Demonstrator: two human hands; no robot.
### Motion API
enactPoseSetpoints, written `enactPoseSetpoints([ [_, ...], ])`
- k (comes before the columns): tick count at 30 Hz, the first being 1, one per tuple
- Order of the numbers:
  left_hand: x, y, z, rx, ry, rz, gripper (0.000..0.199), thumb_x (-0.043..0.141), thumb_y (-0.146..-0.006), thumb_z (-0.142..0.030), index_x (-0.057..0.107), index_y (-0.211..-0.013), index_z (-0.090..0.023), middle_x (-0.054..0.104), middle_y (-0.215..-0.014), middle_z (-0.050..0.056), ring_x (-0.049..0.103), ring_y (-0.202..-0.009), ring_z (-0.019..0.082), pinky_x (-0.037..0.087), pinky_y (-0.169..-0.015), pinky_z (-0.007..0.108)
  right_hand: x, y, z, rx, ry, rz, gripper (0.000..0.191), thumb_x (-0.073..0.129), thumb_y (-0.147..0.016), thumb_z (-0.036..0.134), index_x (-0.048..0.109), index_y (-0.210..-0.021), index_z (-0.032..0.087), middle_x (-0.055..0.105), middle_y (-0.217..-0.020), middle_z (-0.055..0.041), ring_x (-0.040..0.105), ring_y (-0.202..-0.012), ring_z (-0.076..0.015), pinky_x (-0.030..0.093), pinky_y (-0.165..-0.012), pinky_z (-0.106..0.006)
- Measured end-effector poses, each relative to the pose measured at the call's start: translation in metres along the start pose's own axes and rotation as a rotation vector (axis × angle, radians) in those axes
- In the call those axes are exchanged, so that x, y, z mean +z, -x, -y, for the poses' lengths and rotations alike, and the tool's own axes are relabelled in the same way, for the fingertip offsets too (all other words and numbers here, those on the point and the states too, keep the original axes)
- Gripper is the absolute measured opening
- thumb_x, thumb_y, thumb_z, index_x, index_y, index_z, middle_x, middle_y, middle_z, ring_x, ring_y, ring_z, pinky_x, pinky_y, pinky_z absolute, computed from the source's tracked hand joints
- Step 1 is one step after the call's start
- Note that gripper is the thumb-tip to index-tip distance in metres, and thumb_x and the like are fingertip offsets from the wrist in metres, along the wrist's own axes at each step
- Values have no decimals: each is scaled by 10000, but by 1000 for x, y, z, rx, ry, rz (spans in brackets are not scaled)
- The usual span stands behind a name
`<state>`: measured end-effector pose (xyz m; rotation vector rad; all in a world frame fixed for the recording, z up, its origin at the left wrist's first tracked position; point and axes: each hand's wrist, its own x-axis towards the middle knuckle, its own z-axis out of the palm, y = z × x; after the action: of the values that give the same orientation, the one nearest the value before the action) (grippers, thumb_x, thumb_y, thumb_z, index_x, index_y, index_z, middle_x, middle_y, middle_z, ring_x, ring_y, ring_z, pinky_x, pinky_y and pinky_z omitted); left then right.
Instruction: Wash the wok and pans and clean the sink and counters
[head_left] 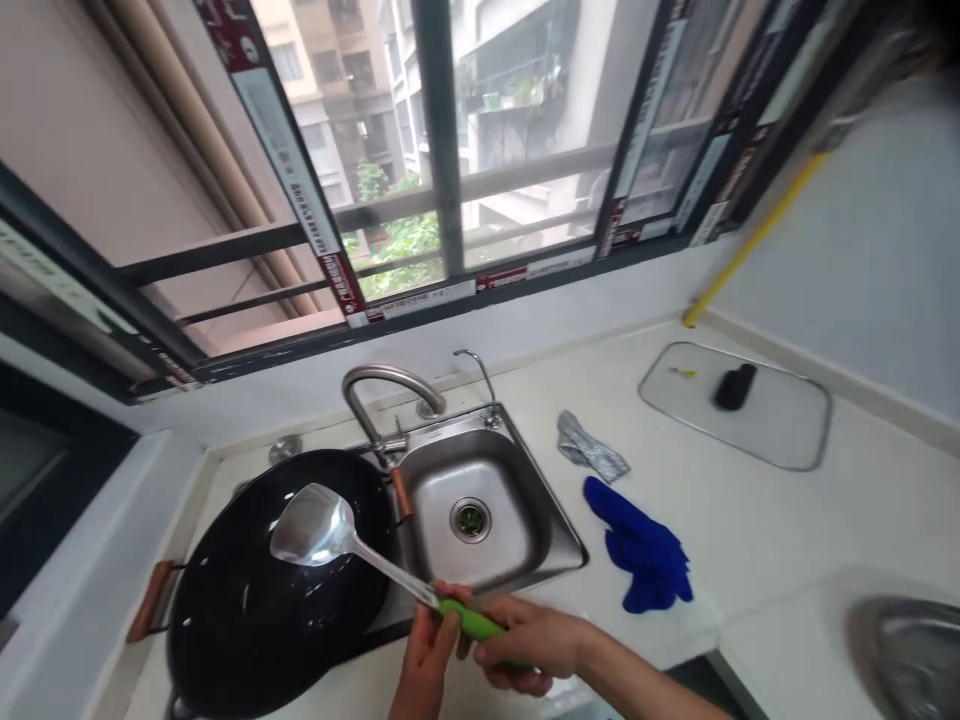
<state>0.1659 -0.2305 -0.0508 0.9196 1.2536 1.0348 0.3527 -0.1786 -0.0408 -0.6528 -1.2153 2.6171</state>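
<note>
A metal spatula (315,527) with a green handle is held in both hands, its blade tilted up over a black wok (262,620). My left hand (429,645) pinches the spatula where the metal neck meets the handle. Wrapped round the green handle just to the right is my right hand (525,640). The wok, with wooden side handles, rests at the left and covers part of the sink unit. Beside it is the steel sink basin (499,490), with green bits in its drain and a curved faucet (386,372) behind.
On the white counter (750,530), right of the sink, lie a grey cloth (590,447) and a blue cloth (645,555). Farther back, a wire-edged rack or lid (817,465) surrounds a black object (735,387). A yellow pipe (757,240) runs along the right wall.
</note>
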Motion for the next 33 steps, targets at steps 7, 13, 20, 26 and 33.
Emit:
enactPoseSetpoints([
  [7,49,-23,1,-173,-185,556,430,727,-772,-464,683,-1117,-212,686,-1108,116,638,-1030,240,482,-945,404,-26,143,-56,-155,222,-707,436,586,-826,614,623,-963,202,482,-600,49,386,-425,-76,288,-395,-217],
  [13,23,-30,17,-313,-101,339,457,714,-758,-540,695,-1084,-220,715,-1079,101,677,-948,217,499,-917,407,-81,171,-81,-46,795,-1545,434,316,-945,579,560,-1033,231,531,-606,-1,531,-543,-200,379,-533,-306],
  [20,-20,-6,20,-359,-32,-11,595,805,-581,-626,721,-998,-209,736,-1003,109,693,-869,233,508,-887,427,-159,153,-88,420,1299,-1714,370,301,-996,452,544,-1030,175,657,-877,-83,619,-587,-206,278,-454,-273],
  [26,-31,19,20,-357,46,-190,599,800,-590,-625,721,-1007,-203,735,-1019,116,689,-921,260,498,-937,454,-153,132,-60,205,1593,-1662,349,366,-956,261,565,-1206,122,625,-1147,-216,648,-925,-311,488,-717,-411],
  [33,-21,38,28,-371,126,-215,570,782,-647,-595,711,-1057,-206,720,-1059,124,678,-951,262,483,-957,455,-124,-64,-31,110,1431,-627,349,458,-880,55,634,-1162,163,661,-1180,-145,654,-1005,-220,493,-891,-329],
])
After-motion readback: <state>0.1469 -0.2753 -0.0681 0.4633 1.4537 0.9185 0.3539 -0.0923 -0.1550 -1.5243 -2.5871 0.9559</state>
